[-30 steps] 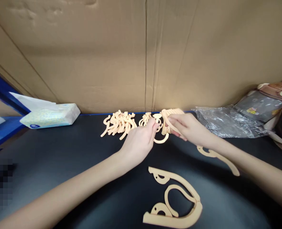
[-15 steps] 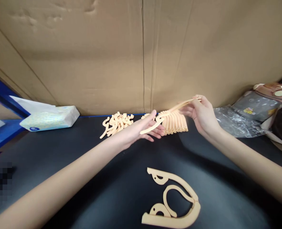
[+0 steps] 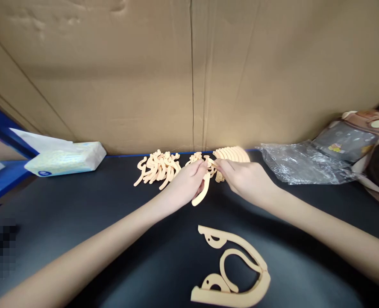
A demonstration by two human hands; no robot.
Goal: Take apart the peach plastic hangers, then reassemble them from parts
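The person's hands have come together before the far row of pieces (image 3: 233, 155), left hand (image 3: 187, 183) clamped on a curved beige piece (image 3: 202, 192), right hand (image 3: 245, 180) pinching a beige end (image 3: 213, 162), so the work now seems two-handed.

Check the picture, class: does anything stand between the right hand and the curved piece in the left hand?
Nothing visible does. The left hand grips the curved piece, and the right hand is close beside it. The row of beige pieces lies beyond, not between. Fingers hide any contact.
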